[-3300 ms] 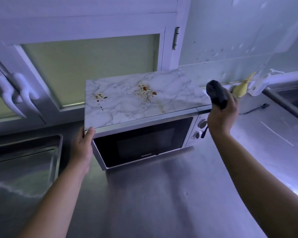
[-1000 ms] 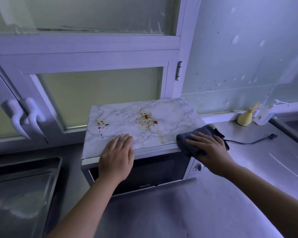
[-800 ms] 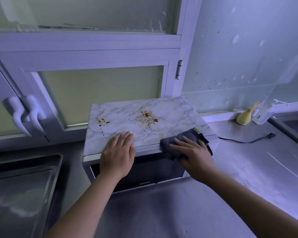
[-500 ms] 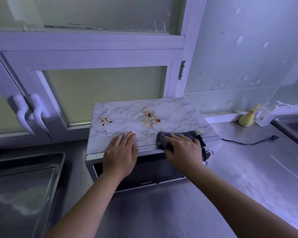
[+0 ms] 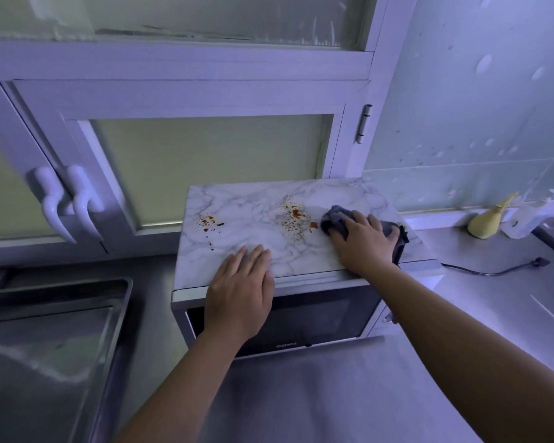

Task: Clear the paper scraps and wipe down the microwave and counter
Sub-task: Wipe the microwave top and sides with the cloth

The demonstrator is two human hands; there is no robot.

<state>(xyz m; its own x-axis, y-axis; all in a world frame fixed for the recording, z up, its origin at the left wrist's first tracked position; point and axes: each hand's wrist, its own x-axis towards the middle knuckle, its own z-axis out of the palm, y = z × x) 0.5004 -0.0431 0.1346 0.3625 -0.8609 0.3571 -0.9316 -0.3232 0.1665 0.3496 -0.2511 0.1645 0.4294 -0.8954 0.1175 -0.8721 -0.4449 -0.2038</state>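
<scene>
A microwave (image 5: 288,327) with a marble-patterned top (image 5: 253,206) stands on the steel counter (image 5: 333,394). Two patches of brown-orange spatter mark the top, one at the left (image 5: 209,221) and a larger one at the middle (image 5: 296,215). My right hand (image 5: 363,241) presses a dark grey cloth (image 5: 333,219) flat on the top, just right of the middle spatter. My left hand (image 5: 240,292) rests flat, fingers straight, on the front edge of the top. No paper scraps are in view.
A steel sink (image 5: 45,340) lies left of the microwave. White cabinet doors with handles (image 5: 68,203) rise behind it. At the back right stand a yellow object (image 5: 486,219) and a clear spray bottle (image 5: 528,215). A black cord (image 5: 493,270) runs across the counter.
My right hand has slid the cloth from the front right edge back and up onto the top, toward the middle spatter. My left hand has stayed on the front edge.
</scene>
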